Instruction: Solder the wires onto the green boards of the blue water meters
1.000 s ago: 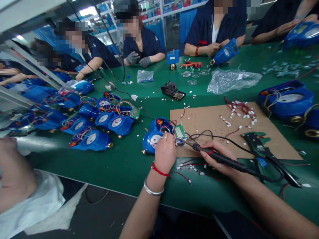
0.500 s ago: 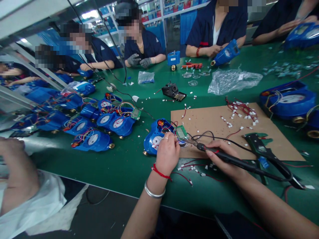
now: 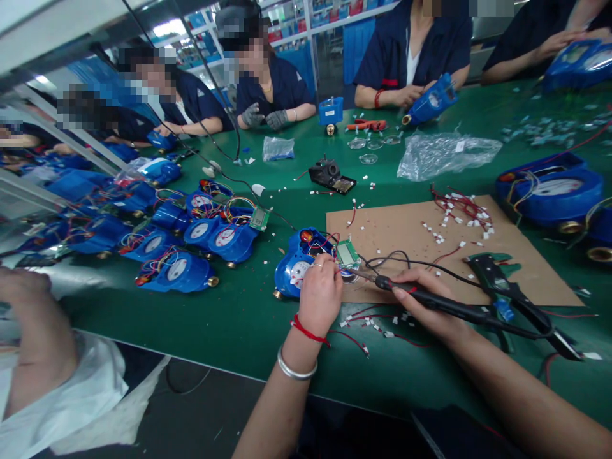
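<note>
My right hand [image 3: 421,293] is closed around a black soldering iron [image 3: 430,303], whose tip points left to the lower edge of a green circuit board with a display [image 3: 347,253]. Fingers pinched together, my left hand [image 3: 322,287] is at the right side of a blue meter [image 3: 288,271]; what the fingertips hold is too small to make out. Red and dark wires run from the open top of the meter towards the board. The board lies over the left edge of a brown cardboard sheet [image 3: 392,233].
Several blue meters [image 3: 179,271] stand at left, others [image 3: 549,191] at right. A wire stripper [image 3: 500,284] and red wires [image 3: 461,210] lie on the cardboard. A black stand [image 3: 329,175] is behind. Co-workers sit across the green table [image 3: 229,331]; a person's arm is at far left.
The iron's tip has shifted slightly left along the board's lower edge. The whole view has moved a little; my left hand stays pinched beside the meter.
</note>
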Motion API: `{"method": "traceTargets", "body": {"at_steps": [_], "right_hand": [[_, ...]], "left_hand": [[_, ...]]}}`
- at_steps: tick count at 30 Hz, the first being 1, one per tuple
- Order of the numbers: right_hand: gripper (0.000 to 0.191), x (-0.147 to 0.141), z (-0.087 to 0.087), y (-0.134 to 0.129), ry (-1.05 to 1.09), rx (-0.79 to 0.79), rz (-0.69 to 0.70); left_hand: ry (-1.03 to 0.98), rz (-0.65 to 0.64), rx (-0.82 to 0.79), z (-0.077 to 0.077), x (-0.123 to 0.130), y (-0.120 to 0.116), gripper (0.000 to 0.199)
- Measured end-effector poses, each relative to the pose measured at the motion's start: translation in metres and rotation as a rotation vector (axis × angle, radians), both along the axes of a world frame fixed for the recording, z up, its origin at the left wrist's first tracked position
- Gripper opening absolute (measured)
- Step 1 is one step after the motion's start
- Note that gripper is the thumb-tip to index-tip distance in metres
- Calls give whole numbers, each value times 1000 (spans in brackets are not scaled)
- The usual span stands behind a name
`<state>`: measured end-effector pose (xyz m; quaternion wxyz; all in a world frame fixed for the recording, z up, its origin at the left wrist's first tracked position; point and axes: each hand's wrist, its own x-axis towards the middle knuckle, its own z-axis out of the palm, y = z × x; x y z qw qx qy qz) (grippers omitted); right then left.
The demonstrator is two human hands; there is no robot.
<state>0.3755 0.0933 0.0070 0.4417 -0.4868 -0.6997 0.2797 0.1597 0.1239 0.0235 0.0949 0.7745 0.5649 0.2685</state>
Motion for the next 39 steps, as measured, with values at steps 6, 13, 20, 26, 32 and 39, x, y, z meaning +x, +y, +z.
{"method": "traceTargets", "body": {"at_steps": [6,13,20,26,32,39], "right_hand": [[8,0,-2,1,0,-20,-6],[7,-2,-1,3,16,-104,-40],[11,-4,-3,6,103,-212,-87],[16,-3,-8,6,195,-300,-90],[16,-4,-10,8,250,-325,-71],[16,-5,-8,9,243,-330,-63]], "left_hand": [[20,11,-4,0,1,0,9],[78,26,-40,2,1,-1,10],[127,40,-46,5,3,-2,12],[141,44,-30,6,4,-3,12],[128,43,-18,4,3,-3,11],[130,52,-31,4,4,-4,11]]}}
